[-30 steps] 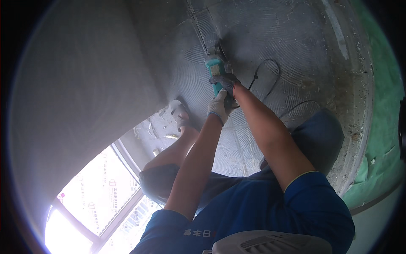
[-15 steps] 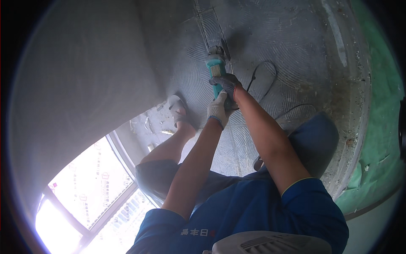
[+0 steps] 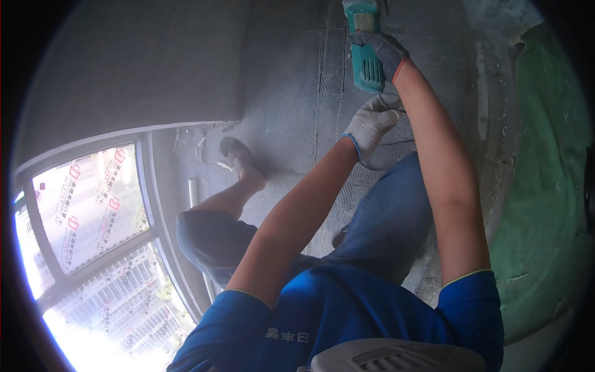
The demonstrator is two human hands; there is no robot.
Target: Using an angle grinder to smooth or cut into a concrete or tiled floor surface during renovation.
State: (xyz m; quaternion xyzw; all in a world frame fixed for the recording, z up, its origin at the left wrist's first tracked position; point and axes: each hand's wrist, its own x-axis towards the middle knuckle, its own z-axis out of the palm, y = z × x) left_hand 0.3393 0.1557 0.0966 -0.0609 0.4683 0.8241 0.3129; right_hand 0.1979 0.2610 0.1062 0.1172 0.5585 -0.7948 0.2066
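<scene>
- Far left and well below the angle grinder (image 3: 367, 65), there's a film-covered window (image 3: 93, 211), with a plain grey wall (image 3: 142, 74) above it. Bright glare there, so probably not great for judging a fine line.
- Closer in, lower left of the grinder, a slip-on sandal (image 3: 235, 152) on a bare-legged foot. Flying grit or a kickback swing could reach that skin, imo.
- Just left of the grinder, dark straight cut lines (image 3: 319, 99) run over the combed floor (image 3: 288, 118). A disc twisted in one of those could bind and jerk.
- The grinder itself is up at the top edge, teal body in full view, head cropped off. Can't tell if it's spinning.
- Right below its tail, the white-gloved left hand (image 3: 370, 127), fingers curled in; can't tell whether they've got the cord (image 3: 374, 168). Slack cord could end up under the disc.
- On the grinder's right side, the dark-gloved right hand (image 3: 385, 53) is wrapped round the body. One-handed grip, so a snag could wrench it.
- Far right of the grinder, crumpled green sheeting (image 3: 545, 186); loose edges might catch.
</scene>
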